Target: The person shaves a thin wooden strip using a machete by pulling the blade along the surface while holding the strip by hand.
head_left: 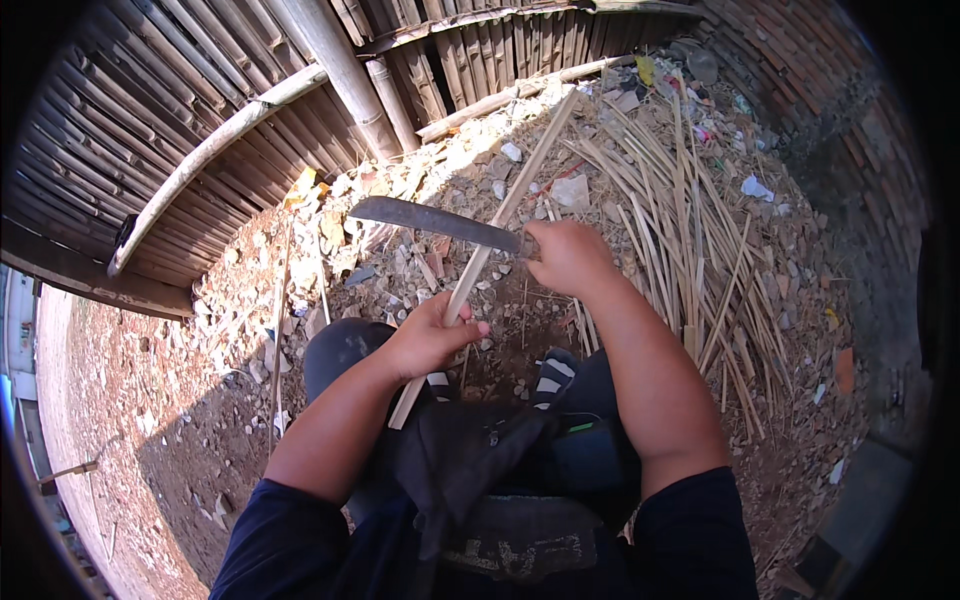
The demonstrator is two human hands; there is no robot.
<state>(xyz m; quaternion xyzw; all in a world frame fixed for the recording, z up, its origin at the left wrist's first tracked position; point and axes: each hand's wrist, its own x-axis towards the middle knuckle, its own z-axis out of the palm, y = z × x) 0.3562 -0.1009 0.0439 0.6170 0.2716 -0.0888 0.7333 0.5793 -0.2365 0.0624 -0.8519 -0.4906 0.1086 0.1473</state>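
Observation:
A long pale bamboo strip [536, 163] slants across the middle, its lower end over my lap and its far end near the bamboo wall. My left hand [432, 338] is closed round its lower part, thumb pointing right. In my right hand [570, 258] is the handle of a machete [420, 216], mostly hidden by the fingers. Its dark, broad blade points left and crosses the strip a little above my left hand. Whether the edge bites into the strip I cannot tell.
Many split bamboo strips [690, 230] lie heaped on the stony ground at the right. A bamboo wall [200, 120] with a thick pole [340, 75] stands ahead and left, a brick wall [850, 110] at the right. Rubble and litter surround my feet.

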